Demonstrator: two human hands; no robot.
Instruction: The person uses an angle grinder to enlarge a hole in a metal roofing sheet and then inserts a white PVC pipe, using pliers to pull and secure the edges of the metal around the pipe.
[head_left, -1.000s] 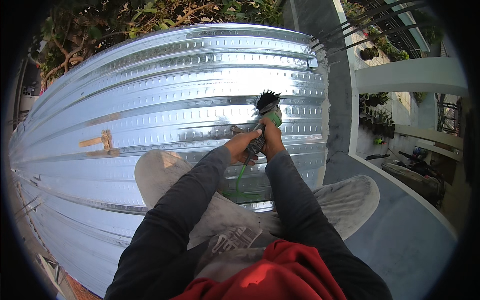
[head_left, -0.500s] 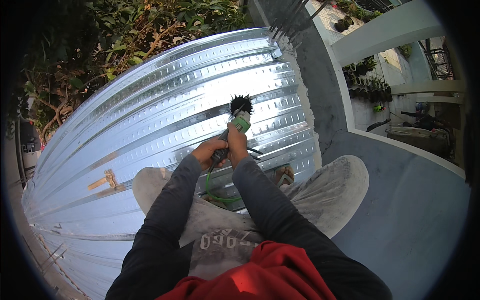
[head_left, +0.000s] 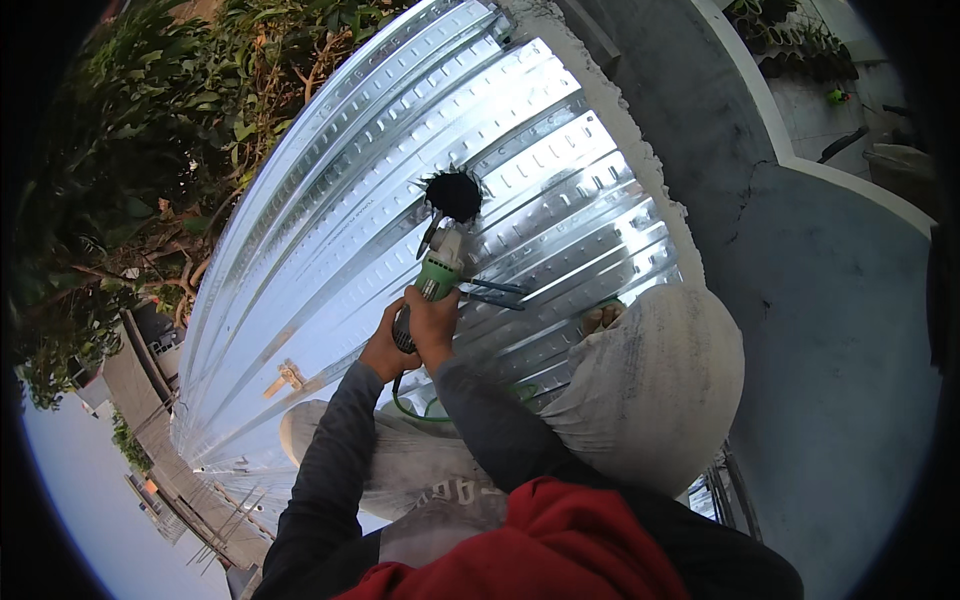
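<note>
Both my hands are closed round a green and dark angle grinder [head_left: 438,272]. My left hand [head_left: 384,345] grips its rear body, and my right hand [head_left: 434,322] wraps the body from the other side. The grinder's disc end lies at the near edge of a jagged round hole [head_left: 453,195] in the shiny ribbed metal decking [head_left: 340,262]. Whether the disc touches the metal, I cannot tell. A green cord [head_left: 412,412] trails from the tool's back end. Just right of the grinder, a pair of dark-handled tools, perhaps pliers [head_left: 497,290], lies on the sheet.
A hammer [head_left: 285,378] with a light wooden handle lies on the decking to the left. Rough concrete [head_left: 640,150] edges the sheet on the right, beside a grey wall [head_left: 820,300]. Leafy branches [head_left: 170,130] crowd the far left. My bent knees flank the work.
My view has turned and leaned, so the scene sits tilted. Both hands keep hold of the grinder, whose head now lies at the hole's near edge rather than over it.
</note>
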